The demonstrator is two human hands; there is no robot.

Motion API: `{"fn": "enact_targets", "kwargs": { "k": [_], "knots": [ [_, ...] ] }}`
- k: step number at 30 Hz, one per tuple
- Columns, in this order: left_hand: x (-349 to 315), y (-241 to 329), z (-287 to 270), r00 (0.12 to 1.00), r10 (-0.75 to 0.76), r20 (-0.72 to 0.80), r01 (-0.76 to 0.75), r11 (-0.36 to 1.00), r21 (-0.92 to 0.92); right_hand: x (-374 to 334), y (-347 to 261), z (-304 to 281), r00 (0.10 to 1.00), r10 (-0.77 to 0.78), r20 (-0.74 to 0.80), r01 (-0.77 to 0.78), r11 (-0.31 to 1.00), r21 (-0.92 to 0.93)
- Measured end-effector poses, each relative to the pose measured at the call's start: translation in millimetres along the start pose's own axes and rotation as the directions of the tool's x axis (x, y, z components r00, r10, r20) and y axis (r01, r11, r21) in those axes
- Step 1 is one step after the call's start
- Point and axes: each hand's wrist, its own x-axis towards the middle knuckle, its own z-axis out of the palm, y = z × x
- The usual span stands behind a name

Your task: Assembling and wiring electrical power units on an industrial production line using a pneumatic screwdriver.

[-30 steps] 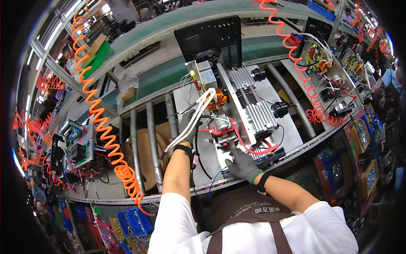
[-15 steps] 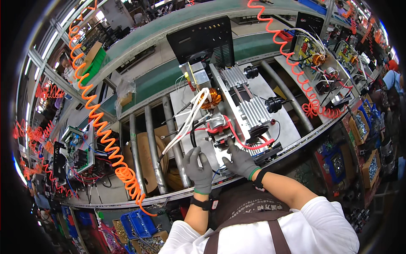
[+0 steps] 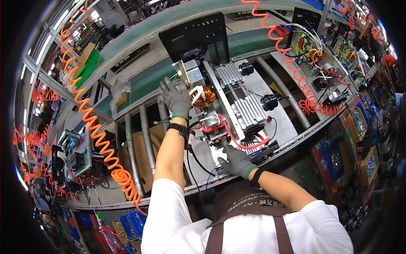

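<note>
In front of me an open electrical unit lies on a bare metal plate (image 3: 284,122). It carries finned aluminium heat sinks (image 3: 251,112), an orange copper coil (image 3: 204,98), a metal box (image 3: 193,73) and a looped red cable (image 3: 247,147). My left hand (image 3: 175,100), in a grey glove, reaches beside the coil and the box with fingers spread, apparently holding nothing. My right hand (image 3: 237,162), gloved too, rests over the plate's near side. Its fingers are apart, the index fingertip close to a small part below the red cable. Part of the white wires is hidden behind my left hand.
A black perforated panel (image 3: 196,39) stands upright behind the unit. Metal rollers (image 3: 146,137) lie to its left. An orange coiled hose (image 3: 96,120) hangs at left, a red coiled hose (image 3: 277,40) at right. Similar units (image 3: 327,74) stand further right; blue bins (image 3: 134,222) sit below.
My left hand has moved up and away from the plate's near edge to beside the coil, and the white wires no longer trail toward me. My right hand stays nearly in place.
</note>
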Motion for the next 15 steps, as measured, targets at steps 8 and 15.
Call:
{"fn": "enact_targets", "kwargs": {
  "k": [8,15],
  "knots": [
    [10,-15,8,0.925,-0.049,0.376,0.203,0.901,-0.384,2,-7,-3,1.000,0.013,-0.024,-0.014,0.999,-0.034],
    [-32,25,-87,0.977,0.171,-0.128,-0.213,0.829,-0.517,4,-8,-7,0.991,0.132,0.014,-0.132,0.987,0.087]
  ]
}}
